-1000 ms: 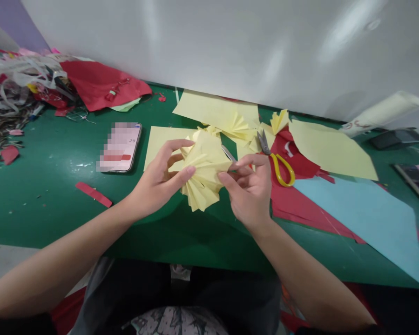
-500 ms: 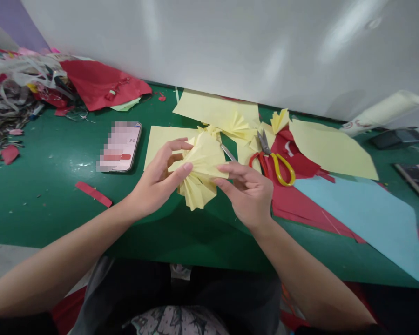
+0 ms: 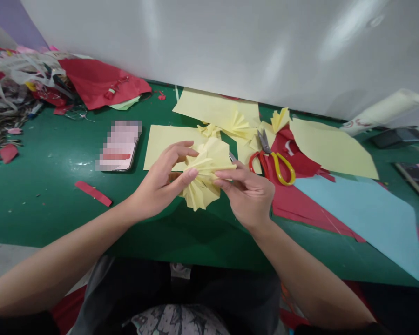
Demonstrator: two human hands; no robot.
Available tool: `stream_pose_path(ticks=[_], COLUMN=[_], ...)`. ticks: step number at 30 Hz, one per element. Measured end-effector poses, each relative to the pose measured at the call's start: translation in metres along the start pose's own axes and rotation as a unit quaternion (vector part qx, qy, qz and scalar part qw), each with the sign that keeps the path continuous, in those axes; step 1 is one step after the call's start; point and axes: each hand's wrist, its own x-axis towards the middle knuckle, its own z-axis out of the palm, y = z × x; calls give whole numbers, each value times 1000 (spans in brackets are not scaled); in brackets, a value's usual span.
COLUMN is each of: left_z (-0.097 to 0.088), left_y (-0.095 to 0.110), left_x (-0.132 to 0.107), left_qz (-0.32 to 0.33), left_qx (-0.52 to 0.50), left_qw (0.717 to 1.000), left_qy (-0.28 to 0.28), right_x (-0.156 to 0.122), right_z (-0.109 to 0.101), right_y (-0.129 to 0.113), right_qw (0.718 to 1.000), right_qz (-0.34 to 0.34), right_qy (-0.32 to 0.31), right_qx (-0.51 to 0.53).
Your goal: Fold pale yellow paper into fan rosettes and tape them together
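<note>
A pleated yellow paper fan (image 3: 204,174) is held up over the green table (image 3: 56,186), just in front of me. My left hand (image 3: 162,179) pinches its left side, thumb on the near face and fingers curled over the top edge. My right hand (image 3: 247,193) grips the fan's right side between thumb and fingertips. The pleats spread out above and below the pinched middle. Both hands are closed on the paper.
Flat yellow sheets (image 3: 212,109) and other folded fans (image 3: 237,125) lie behind the hands. Scissors with red and yellow handles (image 3: 274,163) rest on red paper, beside a light blue sheet (image 3: 363,214). A phone (image 3: 120,146) lies to the left; paper scraps (image 3: 17,88) pile far left.
My right hand has shifted left and closed onto the fan's right side. The fan has been turned slightly and squeezed tighter between both hands.
</note>
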Motion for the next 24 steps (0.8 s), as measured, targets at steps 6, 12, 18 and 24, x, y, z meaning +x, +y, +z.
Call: stream_pose_path(ticks=[6, 12, 18, 24], left_z=[1, 1, -1, -5], left_y=[3, 6, 10, 13], left_x=[-1, -1, 1, 2], left_qz=[-21, -16, 1, -5], left_qx=[-33, -52, -89, -27], left_qw=[999, 998, 996, 999], left_qy=[-24, -38, -25, -32], right_x=[0, 0, 0, 2], right_z=[2, 1, 1, -4], right_y=[1, 3, 7, 8], right_qw=[999, 997, 984, 990], right_qz=[5, 14, 38, 54], right_qy=[21, -1, 7, -14], right_qx=[46, 73, 171, 126])
